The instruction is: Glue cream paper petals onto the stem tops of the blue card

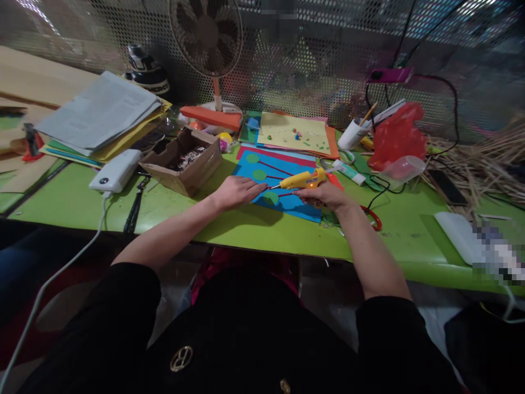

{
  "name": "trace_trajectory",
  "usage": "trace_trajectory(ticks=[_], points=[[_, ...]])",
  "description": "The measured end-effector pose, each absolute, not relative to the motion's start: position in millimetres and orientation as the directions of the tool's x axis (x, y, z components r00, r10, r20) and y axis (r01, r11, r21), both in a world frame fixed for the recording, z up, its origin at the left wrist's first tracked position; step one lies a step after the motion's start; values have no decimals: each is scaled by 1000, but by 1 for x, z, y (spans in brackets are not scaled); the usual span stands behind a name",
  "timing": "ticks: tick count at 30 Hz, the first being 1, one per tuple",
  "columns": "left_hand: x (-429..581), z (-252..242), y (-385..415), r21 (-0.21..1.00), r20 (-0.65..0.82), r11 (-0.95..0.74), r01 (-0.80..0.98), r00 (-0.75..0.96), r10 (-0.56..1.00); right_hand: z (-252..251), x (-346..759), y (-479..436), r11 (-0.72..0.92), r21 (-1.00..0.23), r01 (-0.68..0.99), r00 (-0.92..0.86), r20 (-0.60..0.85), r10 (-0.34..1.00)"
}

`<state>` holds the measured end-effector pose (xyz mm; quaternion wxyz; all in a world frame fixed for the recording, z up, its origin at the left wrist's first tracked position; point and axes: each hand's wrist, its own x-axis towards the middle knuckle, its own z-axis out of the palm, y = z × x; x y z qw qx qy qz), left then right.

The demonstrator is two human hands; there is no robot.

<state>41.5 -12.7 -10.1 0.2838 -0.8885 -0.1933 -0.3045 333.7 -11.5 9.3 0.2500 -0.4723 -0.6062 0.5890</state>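
My right hand (326, 195) grips a yellow hot glue gun (305, 179), its metal nozzle pointing left and a small orange light showing on its side. Close to the nozzle tip, my left hand (240, 192) has its fingers pressed together. Whatever its fingertips pinch is too small to make out. Both hands are over a blue sheet (246, 165). On the sheet lie green paper circles, the upper one (252, 158), the middle one (259, 175) and the lower one (270, 197), each with a thin dark red strip running right.
A cardboard box (186, 164) of scraps stands left, near a white power bank (116, 171). Behind are a cream sheet (287, 128) with small colored bits and a fan (207, 35). At right are a white cup (350, 134), red plastic bag (400, 137) and thin sticks (484, 158).
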Motion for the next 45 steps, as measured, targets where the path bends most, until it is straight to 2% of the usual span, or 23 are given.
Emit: trace_trajectory(ticks=[12,24,31,35,45], points=[[42,-11,-13,-407,649,-750,522,743,166,9,335,-11,-54,-963,264,-465,-177,868],[43,-14,-13,-369,634,-748,552,738,232,14,331,-16,-66,-955,289,-442,-194,876],[43,-16,-13,-277,620,-765,581,717,320,16,329,-17,-49,-955,291,-436,-178,882],[43,-17,-15,-275,604,-757,592,719,343,18,326,-18,-54,-956,287,-432,-179,884],[44,-17,-17,-220,659,-777,590,677,328,15,325,-19,-32,-966,258,-417,-141,898]])
